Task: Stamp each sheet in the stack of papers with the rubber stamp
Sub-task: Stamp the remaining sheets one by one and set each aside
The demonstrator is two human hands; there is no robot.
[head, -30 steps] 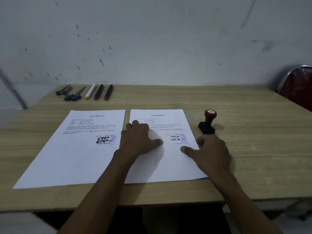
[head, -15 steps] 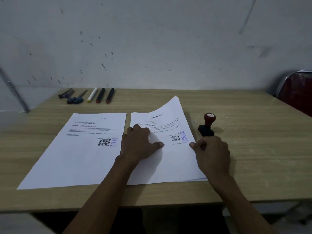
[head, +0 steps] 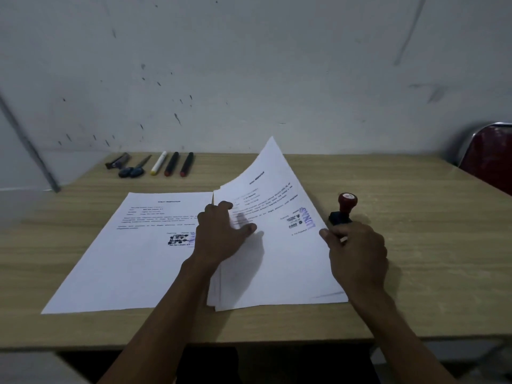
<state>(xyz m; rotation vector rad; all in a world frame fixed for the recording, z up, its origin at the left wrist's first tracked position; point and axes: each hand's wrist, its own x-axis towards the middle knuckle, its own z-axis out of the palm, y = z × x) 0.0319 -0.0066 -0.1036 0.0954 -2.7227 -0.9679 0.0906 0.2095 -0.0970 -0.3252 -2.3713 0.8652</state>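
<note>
I'm watching the top white printed sheet [head: 279,217], already carrying a purple stamp mark near its right edge, curling up off the stack of white papers [head: 277,286] on the right half of the light wood-grain tabletop [head: 415,273]. Its far right corner is standing high while its near edge is lying on the stack. My right hand [head: 357,253] is gripping the sheet's right edge, fingers curled, thumb and forefinger pinching the paper. My left hand [head: 221,234] is resting on the sheet's left part, fingers loosely spread, pinning the pile.

So the step in hand, as I judge it, is turning a stamped sheet aside. The finished one, a single flat white stamped page [head: 133,245], is lying just beside the stack on the left.

The red-knobbed rubber stamp with a black base [head: 343,210] is standing upright on the tabletop just beyond my right hand, untouched.

Next, I reckon, the sheet is going over onto the left page, with only one leaf lifting; then the right hand is letting go and reaching for the stamp.

Far back left, black-handled scissors [head: 134,169] and three marker pens [head: 171,164] are lying in a row.
</note>
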